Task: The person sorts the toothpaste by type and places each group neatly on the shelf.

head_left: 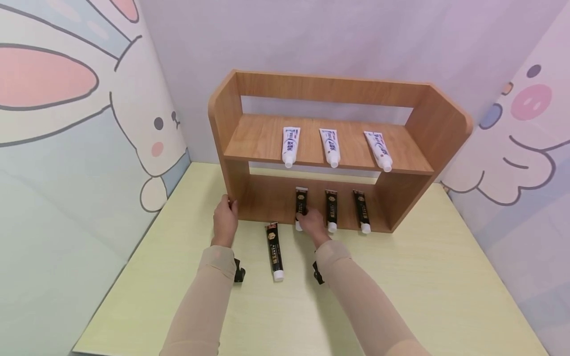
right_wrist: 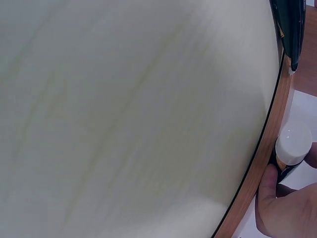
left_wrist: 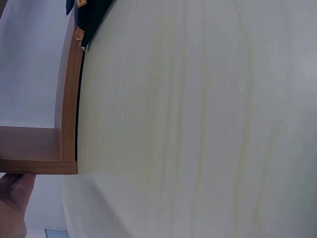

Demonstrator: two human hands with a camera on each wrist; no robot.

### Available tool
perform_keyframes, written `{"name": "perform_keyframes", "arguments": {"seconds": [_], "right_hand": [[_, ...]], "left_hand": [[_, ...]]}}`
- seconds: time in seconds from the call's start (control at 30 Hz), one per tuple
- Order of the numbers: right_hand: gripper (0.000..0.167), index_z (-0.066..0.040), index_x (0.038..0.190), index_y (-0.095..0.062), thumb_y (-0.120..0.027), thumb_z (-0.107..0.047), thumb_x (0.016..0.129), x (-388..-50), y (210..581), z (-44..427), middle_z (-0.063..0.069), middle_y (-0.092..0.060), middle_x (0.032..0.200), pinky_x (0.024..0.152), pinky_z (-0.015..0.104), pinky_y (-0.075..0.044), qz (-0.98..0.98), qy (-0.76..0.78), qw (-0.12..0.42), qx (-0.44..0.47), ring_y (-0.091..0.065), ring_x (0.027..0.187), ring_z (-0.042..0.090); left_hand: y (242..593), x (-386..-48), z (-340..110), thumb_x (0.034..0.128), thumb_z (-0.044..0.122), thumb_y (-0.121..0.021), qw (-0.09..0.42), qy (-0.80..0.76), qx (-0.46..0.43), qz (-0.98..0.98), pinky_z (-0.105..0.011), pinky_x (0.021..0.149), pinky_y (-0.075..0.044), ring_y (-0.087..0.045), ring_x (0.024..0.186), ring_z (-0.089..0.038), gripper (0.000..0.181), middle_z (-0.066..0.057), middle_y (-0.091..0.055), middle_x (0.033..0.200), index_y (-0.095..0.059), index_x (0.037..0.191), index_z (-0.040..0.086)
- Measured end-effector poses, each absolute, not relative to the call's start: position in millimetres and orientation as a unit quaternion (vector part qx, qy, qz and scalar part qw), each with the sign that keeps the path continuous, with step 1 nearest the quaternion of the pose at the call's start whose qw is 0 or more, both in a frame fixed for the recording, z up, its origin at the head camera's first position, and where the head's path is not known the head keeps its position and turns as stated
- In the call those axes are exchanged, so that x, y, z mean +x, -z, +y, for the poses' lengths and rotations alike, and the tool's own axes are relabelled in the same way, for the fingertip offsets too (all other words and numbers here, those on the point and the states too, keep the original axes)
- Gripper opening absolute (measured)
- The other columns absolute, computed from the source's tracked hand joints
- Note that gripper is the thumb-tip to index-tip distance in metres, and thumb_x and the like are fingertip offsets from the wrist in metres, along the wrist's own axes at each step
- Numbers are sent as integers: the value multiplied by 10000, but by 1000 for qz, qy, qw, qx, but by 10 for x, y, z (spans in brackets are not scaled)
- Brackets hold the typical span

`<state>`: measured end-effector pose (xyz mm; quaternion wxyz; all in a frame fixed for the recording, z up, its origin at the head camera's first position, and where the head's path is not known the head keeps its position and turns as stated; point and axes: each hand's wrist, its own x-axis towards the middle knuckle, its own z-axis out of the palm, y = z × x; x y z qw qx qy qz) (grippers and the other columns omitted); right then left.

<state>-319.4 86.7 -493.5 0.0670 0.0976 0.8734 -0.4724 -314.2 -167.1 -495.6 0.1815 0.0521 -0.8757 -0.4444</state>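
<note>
My right hand (head_left: 313, 225) pinches a black toothpaste tube (head_left: 301, 197) near its white cap (right_wrist: 294, 143), thumb and a finger on opposite sides. The tube lies on the lower board of a wooden shelf (head_left: 267, 198), cap toward me. To its right, two more black toothpaste tubes (head_left: 331, 205) (head_left: 361, 205) lie on that board, caps at the front edge. With its fingertips, my left hand (head_left: 224, 222) touches the outer side of the shelf's left panel (left_wrist: 37, 167). A loose black toothpaste tube (head_left: 274, 249) lies on the table between my hands, crimped end by the shelf.
Three white toothpaste tubes (head_left: 291, 143) (head_left: 330, 144) (head_left: 378, 147) lie on the upper board, caps overhanging its front edge. The shelf stands on a pale yellow table (head_left: 445, 277). Walls with cartoon animals (head_left: 147, 113) flank the table.
</note>
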Motion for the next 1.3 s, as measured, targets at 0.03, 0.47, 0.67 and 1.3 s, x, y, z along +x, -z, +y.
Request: {"name": "perform_keyframes", "arguments": {"seconds": [0.03, 0.47, 0.67, 1.3], "right_hand": [[585, 41, 1464, -360, -556, -253, 998, -3188, 4939, 866, 234, -416, 1447, 976, 493, -433, 873, 473, 63, 97, -485, 1223, 365], [540, 55, 1422, -421, -561, -228, 983, -3124, 4934, 884, 245, -481, 1373, 922, 468, -468, 879, 468, 33, 79, -519, 1164, 350], [515, 69, 1379, -466, -582, -224, 971, -3062, 4904, 866, 258, -485, 1331, 923, 491, -452, 886, 459, 8, 73, -498, 1136, 364], [522, 56, 1380, -472, -644, -161, 938, -2842, 4836, 843, 224, -552, 1125, 766, 435, -494, 889, 455, -16, 53, -528, 940, 316]], "left_hand": [[4955, -3144, -1671, 1036, 155, -491, 181, 445, 53, -875, -481, 765, -516, -598, 927, -353, 211, -219, -603, 1074, -507, 1164, -12], [4930, -3129, -1653, 1039, 156, -485, 173, 445, 59, -877, -482, 786, -514, -592, 943, -354, 222, -222, -596, 1096, -502, 1182, -12], [4938, -3143, -1661, 1044, 161, -470, 169, 444, 60, -878, -487, 782, -518, -595, 948, -351, 231, -220, -597, 1116, -495, 1197, -11], [4950, -3160, -1664, 1042, 171, -479, 167, 443, 60, -879, -472, 776, -520, -586, 929, -346, 227, -214, -591, 1085, -496, 1178, -10]]}}
